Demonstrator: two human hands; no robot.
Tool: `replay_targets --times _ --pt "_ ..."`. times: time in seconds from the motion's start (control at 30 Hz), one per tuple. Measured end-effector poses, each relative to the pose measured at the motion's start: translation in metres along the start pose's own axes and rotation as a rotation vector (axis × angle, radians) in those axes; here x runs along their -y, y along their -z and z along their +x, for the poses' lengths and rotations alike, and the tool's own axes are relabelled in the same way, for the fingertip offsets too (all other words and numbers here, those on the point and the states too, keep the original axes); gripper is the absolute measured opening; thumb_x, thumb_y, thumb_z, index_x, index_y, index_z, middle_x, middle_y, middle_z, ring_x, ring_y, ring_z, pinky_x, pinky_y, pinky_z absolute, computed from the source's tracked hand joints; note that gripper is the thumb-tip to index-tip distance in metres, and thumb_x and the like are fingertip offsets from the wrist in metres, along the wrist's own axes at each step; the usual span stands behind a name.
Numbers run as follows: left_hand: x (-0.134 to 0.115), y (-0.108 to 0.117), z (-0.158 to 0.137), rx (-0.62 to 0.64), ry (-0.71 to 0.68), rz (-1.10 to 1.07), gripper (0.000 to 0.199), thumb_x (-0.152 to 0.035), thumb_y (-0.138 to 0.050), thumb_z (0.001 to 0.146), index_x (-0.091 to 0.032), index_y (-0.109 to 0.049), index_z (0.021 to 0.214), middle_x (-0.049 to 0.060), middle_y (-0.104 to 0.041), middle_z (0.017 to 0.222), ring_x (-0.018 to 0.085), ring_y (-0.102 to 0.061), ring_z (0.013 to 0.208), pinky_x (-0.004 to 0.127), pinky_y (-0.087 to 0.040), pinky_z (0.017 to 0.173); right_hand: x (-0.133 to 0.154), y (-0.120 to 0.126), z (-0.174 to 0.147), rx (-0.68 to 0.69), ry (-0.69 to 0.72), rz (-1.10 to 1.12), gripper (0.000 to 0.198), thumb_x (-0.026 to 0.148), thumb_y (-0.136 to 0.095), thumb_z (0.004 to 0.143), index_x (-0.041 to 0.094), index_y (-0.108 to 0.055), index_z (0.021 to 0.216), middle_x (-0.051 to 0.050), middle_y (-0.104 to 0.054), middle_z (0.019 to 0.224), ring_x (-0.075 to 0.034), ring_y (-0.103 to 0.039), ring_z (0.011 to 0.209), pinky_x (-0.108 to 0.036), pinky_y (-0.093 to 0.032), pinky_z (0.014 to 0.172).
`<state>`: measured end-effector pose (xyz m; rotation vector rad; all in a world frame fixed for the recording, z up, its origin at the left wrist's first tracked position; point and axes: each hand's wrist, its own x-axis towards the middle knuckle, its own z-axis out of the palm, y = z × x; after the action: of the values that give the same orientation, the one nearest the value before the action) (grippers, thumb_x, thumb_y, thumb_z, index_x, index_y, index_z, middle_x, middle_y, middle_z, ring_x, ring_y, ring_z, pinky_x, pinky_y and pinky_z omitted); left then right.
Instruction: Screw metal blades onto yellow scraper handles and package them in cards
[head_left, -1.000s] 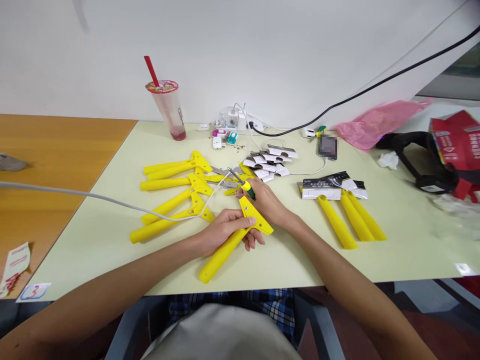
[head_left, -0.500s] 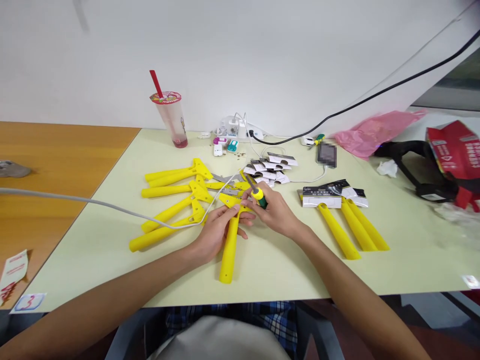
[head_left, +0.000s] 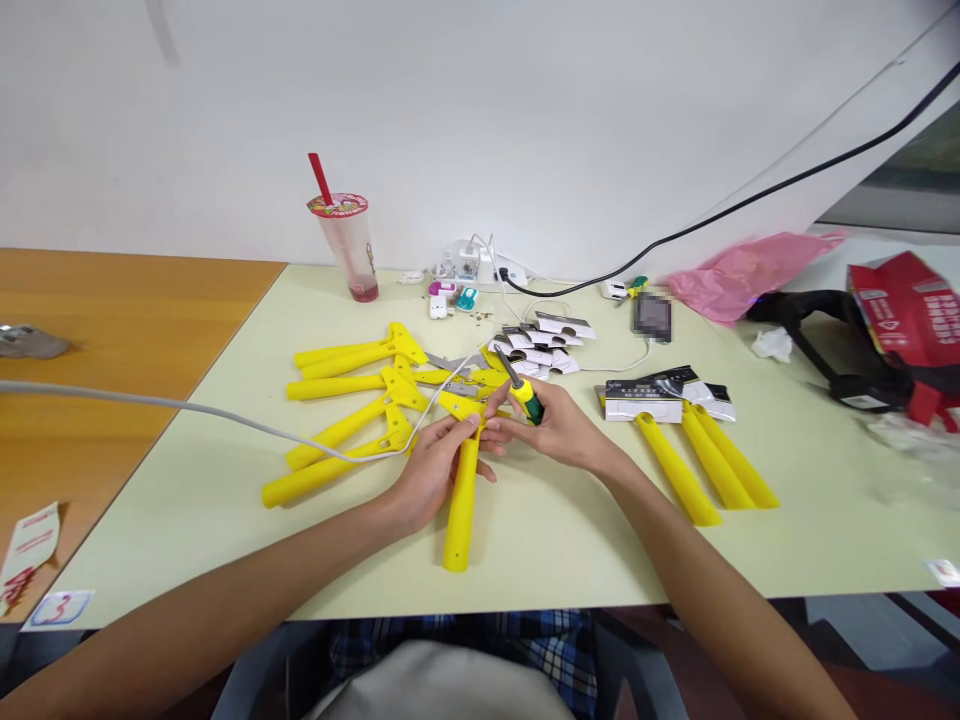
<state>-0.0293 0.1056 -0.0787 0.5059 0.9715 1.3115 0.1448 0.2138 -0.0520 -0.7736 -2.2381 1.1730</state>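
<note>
My left hand (head_left: 426, 472) is closed around the neck of a yellow scraper (head_left: 460, 515), its handle pointing down toward me. In my right hand (head_left: 561, 428) is a screwdriver (head_left: 529, 398) with a yellow and green grip, its shaft pointing up and left, away from the scraper. My right thumb and fingertips also reach the scraper's head; whether they pinch a small part there cannot be made out. Just left lie several more yellow scrapers (head_left: 341, 433), heads toward the middle. Beyond my hands is a pile of black-and-white cardboard sleeves (head_left: 544, 345).
On the right lie several scrapers with card sleeves (head_left: 643, 396) on their heads. A white cable (head_left: 247, 425) crosses from the left over the scrapers. Behind stand a drink cup (head_left: 349, 250), a power strip (head_left: 469, 262) and a phone-like device (head_left: 652, 316). A pink bag (head_left: 750, 275) lies far right.
My right hand has shifted slightly, and the screwdriver in it is tilted a little differently. My left hand keeps its grip on the scraper. The whole view has moved slightly.
</note>
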Motion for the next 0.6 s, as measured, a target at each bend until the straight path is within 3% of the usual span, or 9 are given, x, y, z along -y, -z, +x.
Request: replay_targets --times 0.2,0.3,0.43,0.6 --pt "0.0010 0.0026 0.0013 0.043 0.004 0.008 0.034 -0.042 -0.084 0.089 -0.011 -0.075 0.099 0.020 -0.080 0.111 0.027 -0.077 0.094 0.030 -0.063 0.061 -0.0005 -0.0009 0.0025 -0.024 -0.092 0.156 0.038 0.038 -0.079 0.086 0.025 -0.043 0.082 -0.001 -0.074 0.100 -0.021 -0.065 0.090 -0.037 -0.052 0.087" --pt "0.0007 0.0027 0.0011 0.053 0.000 0.020 0.035 -0.042 -0.084 0.089 -0.010 -0.076 0.100 0.020 -0.080 0.111 0.027 -0.077 0.093 0.030 -0.063 0.060 -0.0012 -0.0020 0.0033 -0.039 -0.127 0.217 0.039 0.037 -0.082 0.081 0.025 -0.045 0.081 -0.002 -0.071 0.100 -0.019 -0.061 0.086 -0.035 -0.050 0.082" --pt "-0.0002 0.0023 0.0002 0.079 0.002 0.035 0.036 -0.043 -0.084 0.090 -0.010 -0.076 0.100 0.020 -0.081 0.110 0.024 -0.076 0.088 0.030 -0.063 0.060 -0.0001 -0.0008 0.0036 0.020 -0.281 0.402 0.041 0.038 -0.088 0.073 0.023 -0.052 0.084 -0.002 -0.070 0.102 -0.017 -0.059 0.080 -0.032 -0.046 0.072" --pt "-0.0016 0.0036 0.0000 0.127 -0.017 0.083 0.038 -0.047 -0.084 0.090 -0.011 -0.075 0.099 0.019 -0.081 0.105 0.022 -0.072 0.083 0.029 -0.062 0.060 0.0068 0.0024 0.0048 0.090 -0.381 0.563 0.045 0.038 -0.094 0.066 0.022 -0.054 0.079 0.001 -0.063 0.087 -0.017 -0.058 0.079 -0.033 -0.044 0.075"
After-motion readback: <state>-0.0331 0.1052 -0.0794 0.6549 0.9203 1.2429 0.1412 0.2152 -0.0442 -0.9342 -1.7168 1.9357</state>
